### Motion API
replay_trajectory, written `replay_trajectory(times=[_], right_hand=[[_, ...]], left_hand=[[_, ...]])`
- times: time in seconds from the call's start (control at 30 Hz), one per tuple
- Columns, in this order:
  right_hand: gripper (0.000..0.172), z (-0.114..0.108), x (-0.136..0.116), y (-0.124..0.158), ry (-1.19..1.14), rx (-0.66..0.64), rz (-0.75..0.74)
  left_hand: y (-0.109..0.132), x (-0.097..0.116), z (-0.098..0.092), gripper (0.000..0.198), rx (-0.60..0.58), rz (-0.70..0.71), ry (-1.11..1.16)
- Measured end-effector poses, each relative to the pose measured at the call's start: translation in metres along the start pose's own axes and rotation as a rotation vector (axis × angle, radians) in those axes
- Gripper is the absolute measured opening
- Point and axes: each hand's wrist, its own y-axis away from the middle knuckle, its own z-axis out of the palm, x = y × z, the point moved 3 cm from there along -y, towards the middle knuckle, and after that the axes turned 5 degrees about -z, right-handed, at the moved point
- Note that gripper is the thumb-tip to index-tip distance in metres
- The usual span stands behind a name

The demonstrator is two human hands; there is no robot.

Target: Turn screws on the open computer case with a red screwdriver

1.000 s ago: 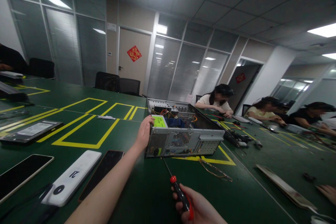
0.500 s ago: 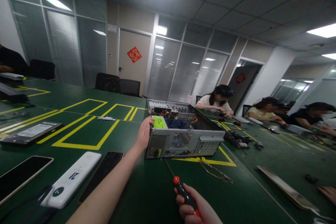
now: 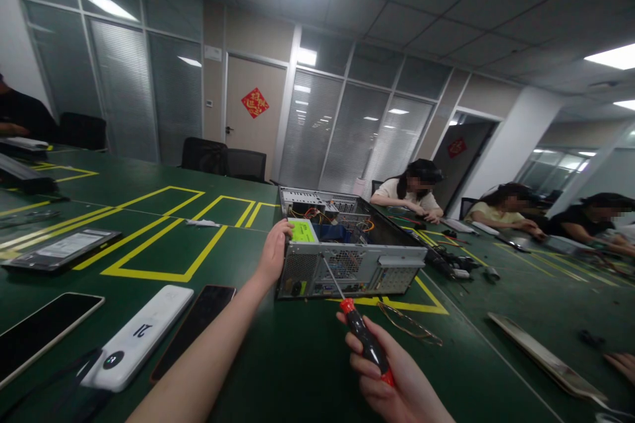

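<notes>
Though lidless, computer case (image 3: 397,263) full of wires (image 3: 312,213)

One head-worn view looks forward across the green table (image 3: 297,370); computer case (image 3: 347,258) near, centre; glass wall (image 3: 347,132) far behind.

We see a dark green table (image 3: 288,370) striped with yellow outlined rectangles (image 3: 149,273). The computer case (image 3: 347,263) is silver-grey with a perforated back panel, a bright green label (image 3: 302,231) and orange wires (image 3: 366,225). Our screwdriver (image 3: 367,344) has a black handle with red ends. The power bank (image 3: 141,336) is white with a black "21". The phone (image 3: 196,320) is glossy black.
</notes>
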Motion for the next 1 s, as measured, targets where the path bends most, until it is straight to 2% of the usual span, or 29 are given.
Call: replay_trajectory(times=[0.57,0.7,0.9,1.0], right_hand=[[0.026,0.000,0.000,-0.003,0.017,-0.006,-0.020],[0.031,0.009,-0.001,0.004,0.062,-0.128,0.018],[0.058,0.027,-0.002,0.011,0.240,-0.360,0.049],[0.069,0.026,0.002,0.003,0.245,-0.412,0.039]], left_hand=[[0.000,0.000,0.000,0.039,0.005,0.000,0.003],[0.000,-0.002,0.000,0.039,0.006,-0.009,0.016],[0.000,-0.003,0.001,0.039,0.007,0.003,0.023],[0.000,-0.003,0.001,0.040,0.006,0.003,0.023]])
